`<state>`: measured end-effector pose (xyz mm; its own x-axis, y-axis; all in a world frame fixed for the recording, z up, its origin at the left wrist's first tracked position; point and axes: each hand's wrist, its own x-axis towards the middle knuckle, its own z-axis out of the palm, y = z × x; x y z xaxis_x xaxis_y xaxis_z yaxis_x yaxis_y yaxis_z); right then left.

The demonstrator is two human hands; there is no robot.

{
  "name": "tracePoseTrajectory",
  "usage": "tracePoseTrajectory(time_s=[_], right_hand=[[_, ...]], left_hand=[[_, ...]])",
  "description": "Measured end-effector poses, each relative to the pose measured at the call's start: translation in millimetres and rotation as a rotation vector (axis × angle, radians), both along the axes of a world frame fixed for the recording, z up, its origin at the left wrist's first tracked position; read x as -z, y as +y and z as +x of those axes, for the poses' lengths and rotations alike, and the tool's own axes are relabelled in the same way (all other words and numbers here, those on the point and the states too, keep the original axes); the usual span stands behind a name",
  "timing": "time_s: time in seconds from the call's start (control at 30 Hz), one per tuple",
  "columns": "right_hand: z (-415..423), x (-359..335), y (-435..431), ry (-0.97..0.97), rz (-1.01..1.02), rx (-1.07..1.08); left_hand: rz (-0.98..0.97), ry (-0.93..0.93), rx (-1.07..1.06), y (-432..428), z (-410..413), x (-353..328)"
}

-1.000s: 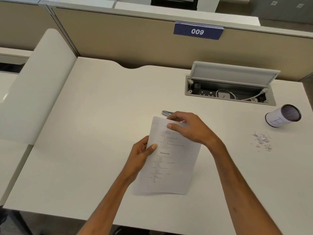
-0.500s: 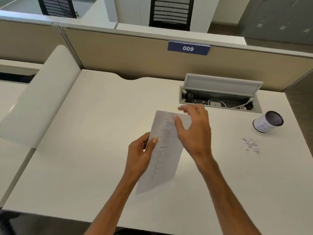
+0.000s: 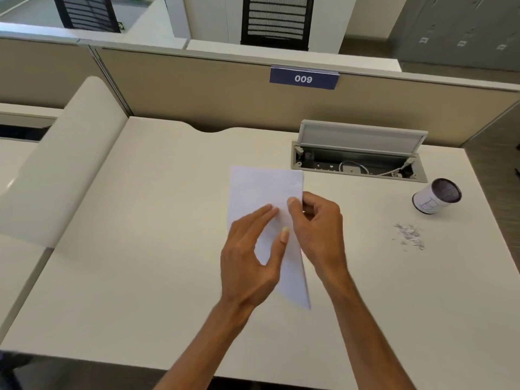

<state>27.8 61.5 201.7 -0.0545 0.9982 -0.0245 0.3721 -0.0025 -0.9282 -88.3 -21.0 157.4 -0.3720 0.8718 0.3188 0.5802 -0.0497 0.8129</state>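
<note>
Cream laminate all the way across, starting with the curved side panel (image 3: 64, 164) on the far left, standing up beside the desk (image 3: 146, 249). Moving in towards the middle, we meet the left hand (image 3: 250, 249): its fingers run straight and lie close together against the near face of the sheet of paper (image 3: 261, 187), and the thumb tip is set on that face too. It looks like a flat press rather than a grip, though the blur there makes that hard to be sure of.

The sheet itself is up off the desk, over its middle, blank side to the camera, its lower corner pointing down between the two wrists. On its right edge sits the right hand (image 3: 320, 229), pinching the paper, thumb in front and curled fingers tucked behind.

Further right, a blue 009 sign (image 3: 304, 78) hangs on the partition, and below it a cable box (image 3: 357, 170) sits in the desk with its lid raised and a white cable inside. Then comes a small scatter of paper scraps (image 3: 409, 235), and just beyond them a mesh pen cup (image 3: 436, 199) lying on its side, wrapped in a white label.
</note>
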Motion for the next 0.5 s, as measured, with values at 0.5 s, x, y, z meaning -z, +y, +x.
tracePoseTrajectory(time_s=[0.5], right_hand=[[33,-20,8,0.326,-0.263,-0.051]], left_hand=[[-0.271,-0.991,-0.057,37,-61,16]])
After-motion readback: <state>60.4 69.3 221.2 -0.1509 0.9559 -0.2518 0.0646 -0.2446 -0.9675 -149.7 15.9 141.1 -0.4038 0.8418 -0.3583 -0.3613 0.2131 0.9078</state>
